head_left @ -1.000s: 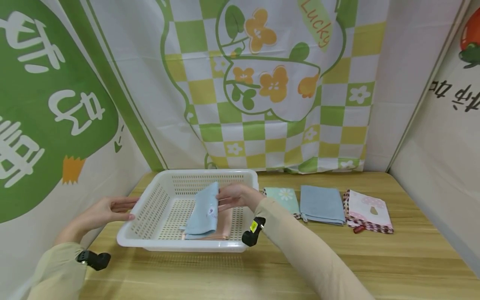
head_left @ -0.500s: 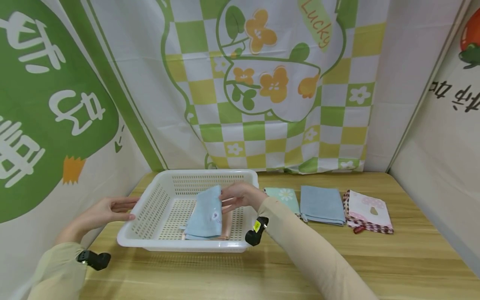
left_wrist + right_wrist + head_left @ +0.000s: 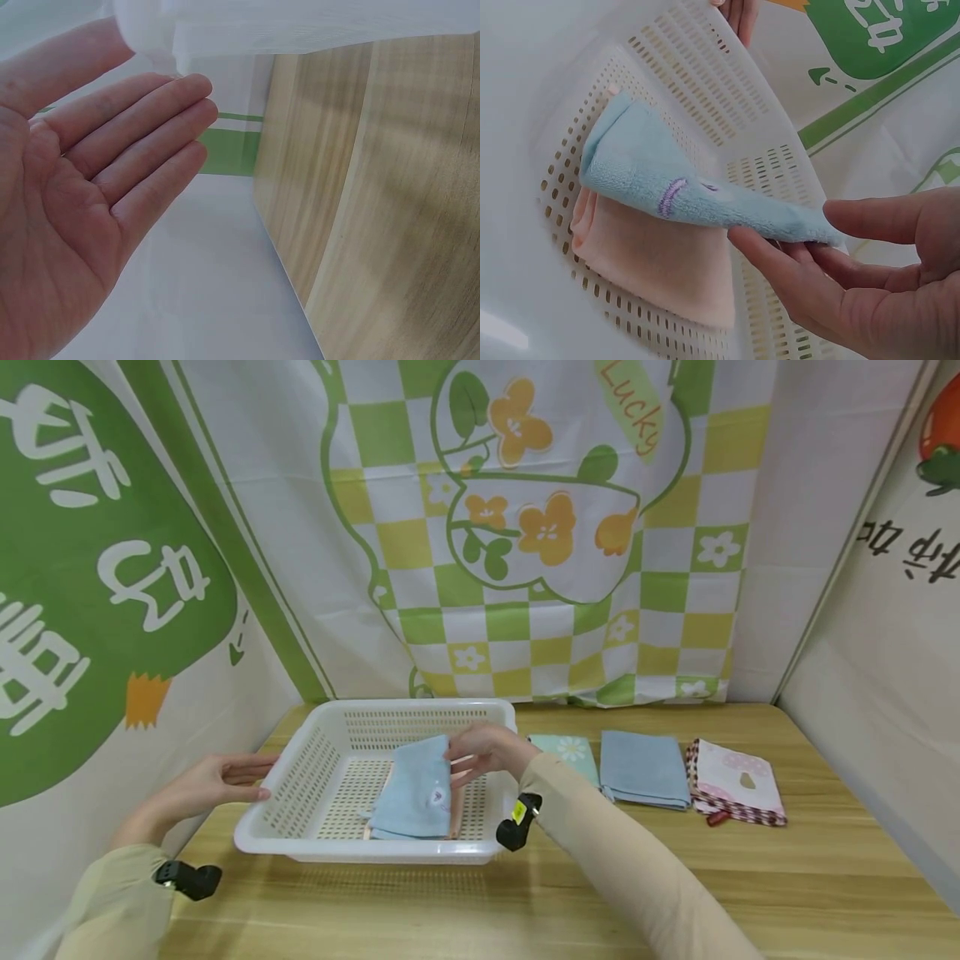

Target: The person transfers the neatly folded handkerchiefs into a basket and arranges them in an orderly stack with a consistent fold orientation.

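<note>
A white perforated plastic basket [image 3: 375, 849] stands on the table. Inside it, a folded peach towel [image 3: 656, 266] lies under a folded light blue towel [image 3: 416, 789] with a small purple embroidery. My right hand [image 3: 483, 750] pinches the blue towel's right edge between thumb and fingers; in the right wrist view that edge is lifted while the far end rests on the peach towel. At the basket's left end is my left hand [image 3: 213, 785], its fingers [image 3: 150, 146] straight and its thumb against the rim. The left palm faces the camera in the left wrist view.
Right of the basket, a mint towel with a daisy [image 3: 568, 756], a blue-grey towel [image 3: 643, 768] and a white-and-pink towel with checked edging [image 3: 738, 781] lie folded in a row on the wooden table [image 3: 750, 877]. Printed cloth walls [image 3: 555, 635] surround the table.
The blue towel has tipped over to the right, from nearly upright to flatter over the peach towel. My right hand has moved slightly right with its edge. The left hand stays put.
</note>
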A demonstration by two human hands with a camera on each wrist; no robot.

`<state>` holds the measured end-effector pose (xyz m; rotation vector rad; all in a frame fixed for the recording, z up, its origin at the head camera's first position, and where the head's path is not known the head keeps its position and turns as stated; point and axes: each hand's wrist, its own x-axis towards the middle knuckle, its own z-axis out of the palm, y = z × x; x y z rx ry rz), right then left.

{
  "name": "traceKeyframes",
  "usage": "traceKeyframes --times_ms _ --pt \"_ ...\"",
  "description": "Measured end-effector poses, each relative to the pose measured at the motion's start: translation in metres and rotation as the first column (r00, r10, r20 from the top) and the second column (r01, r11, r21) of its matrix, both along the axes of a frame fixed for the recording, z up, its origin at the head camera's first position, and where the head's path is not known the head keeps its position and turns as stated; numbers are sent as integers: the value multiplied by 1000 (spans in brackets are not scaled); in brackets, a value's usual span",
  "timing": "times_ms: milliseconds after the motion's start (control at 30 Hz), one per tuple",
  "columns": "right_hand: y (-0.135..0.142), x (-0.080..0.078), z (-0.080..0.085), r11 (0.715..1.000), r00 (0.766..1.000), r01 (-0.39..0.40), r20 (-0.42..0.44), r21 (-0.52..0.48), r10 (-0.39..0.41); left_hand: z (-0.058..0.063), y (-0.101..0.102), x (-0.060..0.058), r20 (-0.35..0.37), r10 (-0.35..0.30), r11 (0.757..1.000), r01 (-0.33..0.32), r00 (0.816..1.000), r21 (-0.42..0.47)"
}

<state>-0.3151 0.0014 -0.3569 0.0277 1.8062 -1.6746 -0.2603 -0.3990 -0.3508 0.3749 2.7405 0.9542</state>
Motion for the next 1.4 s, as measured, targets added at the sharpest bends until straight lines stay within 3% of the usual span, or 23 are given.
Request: traceKeyframes --times_ms 567,1133,1400 --pt "6 1 -2 1000 1000 -5 -14 26 5 1 1 2 4 1 1000 -1 1000 -2" --pt "13 8 4 979 989 -39 -131 200 66 -1 1 2 -9 -18 1000 18 1000 6" --pt "17 10 7 972 983 -44 -161 229 82 0 2 2 -7 0 1000 -1 1000 -11"
